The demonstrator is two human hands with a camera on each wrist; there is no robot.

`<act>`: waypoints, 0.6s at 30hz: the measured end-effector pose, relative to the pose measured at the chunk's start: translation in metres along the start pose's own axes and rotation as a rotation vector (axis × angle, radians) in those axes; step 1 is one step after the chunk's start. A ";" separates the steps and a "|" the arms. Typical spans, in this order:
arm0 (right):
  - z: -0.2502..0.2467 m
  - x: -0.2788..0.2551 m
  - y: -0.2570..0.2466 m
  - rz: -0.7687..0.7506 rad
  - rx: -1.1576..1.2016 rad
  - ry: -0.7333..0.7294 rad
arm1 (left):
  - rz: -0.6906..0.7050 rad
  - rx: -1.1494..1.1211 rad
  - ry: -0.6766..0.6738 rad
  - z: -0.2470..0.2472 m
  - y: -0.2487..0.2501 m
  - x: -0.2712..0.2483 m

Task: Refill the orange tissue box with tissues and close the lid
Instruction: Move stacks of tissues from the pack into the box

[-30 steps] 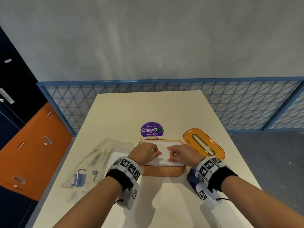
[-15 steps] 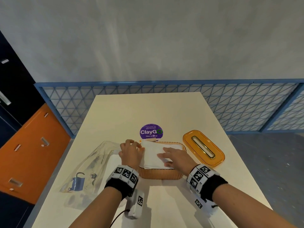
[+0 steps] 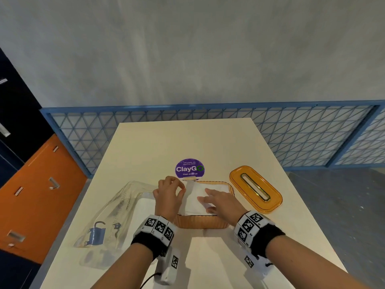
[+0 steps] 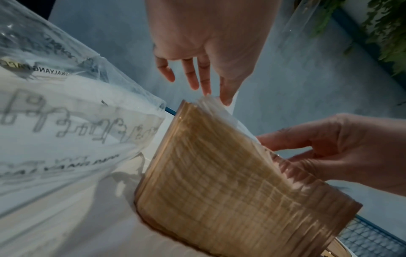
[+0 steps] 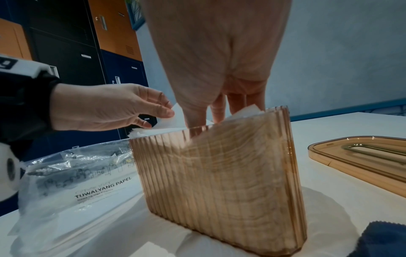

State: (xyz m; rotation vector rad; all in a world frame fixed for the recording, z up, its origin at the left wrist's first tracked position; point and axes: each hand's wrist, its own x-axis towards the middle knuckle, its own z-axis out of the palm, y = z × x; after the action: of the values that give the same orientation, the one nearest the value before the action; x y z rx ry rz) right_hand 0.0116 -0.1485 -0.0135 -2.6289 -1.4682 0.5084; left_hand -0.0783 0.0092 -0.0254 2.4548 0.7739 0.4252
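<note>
we have the tissues (image 3: 198,199) in the orange tissue box (image 3: 200,223) at table centre, right hand (image 3: 220,202) flat on them, left hand (image 3: 168,195) pinching a sheet, lid (image 3: 255,189) off at three o'clock.

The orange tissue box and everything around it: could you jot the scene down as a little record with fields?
box: orange tissue box, ribbed, open at the top
contents: white tissues filling it to the rim
left hand: pinching a tissue corner at the box's left end
right hand: fingers flat on the stack
lid: off, lying on the table right of the box
wrapper: clear plastic tissue bag left of the box
</note>
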 end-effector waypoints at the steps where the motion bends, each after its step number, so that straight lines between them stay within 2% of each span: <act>1: 0.000 0.000 0.000 0.001 0.000 -0.002 | 0.015 -0.013 -0.003 -0.001 -0.001 0.000; 3: 0.000 0.000 -0.001 0.000 -0.009 -0.006 | 0.033 -0.060 -0.025 -0.004 -0.001 -0.001; 5: 0.000 0.000 -0.001 0.007 -0.012 -0.020 | 0.053 -0.088 -0.113 -0.010 -0.001 -0.002; 10: -0.001 -0.001 0.001 0.006 -0.031 -0.036 | 0.122 0.155 -0.505 -0.027 -0.009 0.003; 14: 0.001 -0.001 0.009 -0.010 -0.016 -0.032 | 0.228 0.343 -0.565 -0.025 -0.009 0.010; 18: 0.004 0.000 0.013 0.001 -0.032 -0.027 | 0.262 0.522 -0.560 -0.014 -0.002 0.011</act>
State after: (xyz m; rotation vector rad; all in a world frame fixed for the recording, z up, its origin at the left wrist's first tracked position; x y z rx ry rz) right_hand 0.0211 -0.1560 -0.0199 -2.6576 -1.4955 0.5260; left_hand -0.0760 0.0226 -0.0138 2.9518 0.3480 -0.4265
